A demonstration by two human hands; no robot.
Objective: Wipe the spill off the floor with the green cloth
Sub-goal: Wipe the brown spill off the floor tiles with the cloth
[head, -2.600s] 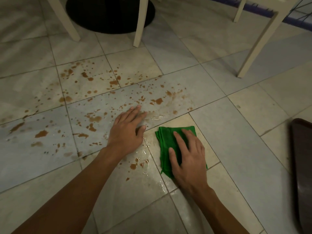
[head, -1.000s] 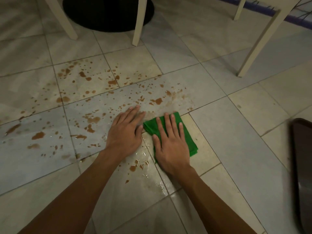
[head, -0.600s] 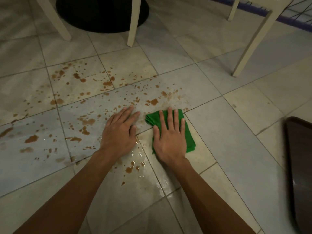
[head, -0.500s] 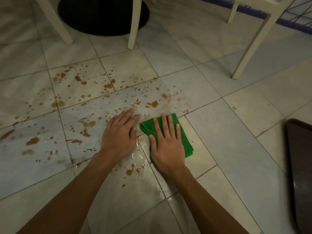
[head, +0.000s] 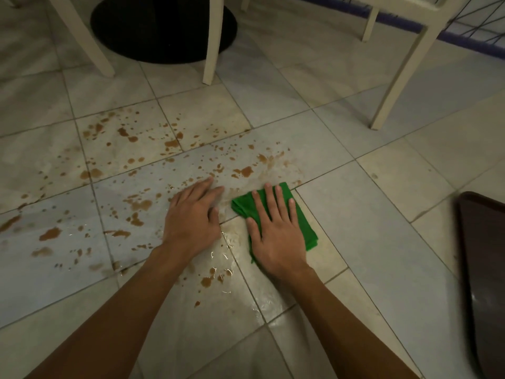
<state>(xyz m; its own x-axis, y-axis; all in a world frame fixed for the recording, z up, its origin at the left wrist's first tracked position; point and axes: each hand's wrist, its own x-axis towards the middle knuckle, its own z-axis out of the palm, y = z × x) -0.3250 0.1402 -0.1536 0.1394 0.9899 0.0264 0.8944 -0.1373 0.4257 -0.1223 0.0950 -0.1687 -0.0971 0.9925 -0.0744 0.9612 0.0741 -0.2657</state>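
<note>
A folded green cloth [head: 306,228] lies flat on the tiled floor [head: 382,242] at the middle of the view. My right hand [head: 276,231] presses down on it with straight, spread fingers and covers most of it. My left hand [head: 191,217] rests flat on the wet floor just left of the cloth, fingers straight. A brown spill [head: 136,203] of drops and splashes spreads over the tiles to the left and beyond both hands. A few drops [head: 213,277] and a wet sheen lie between my forearms.
White chair legs [head: 396,77] stand at the back right, another white leg [head: 213,39] at the back middle, one more [head: 84,36] at the back left. A black round table base [head: 164,28] sits behind them. A dark brown tray [head: 483,269] lies at the right edge.
My right hand has slid the green cloth forward and left, up to the edge of the splashes beside my left hand. My left hand has stayed flat in place.
</note>
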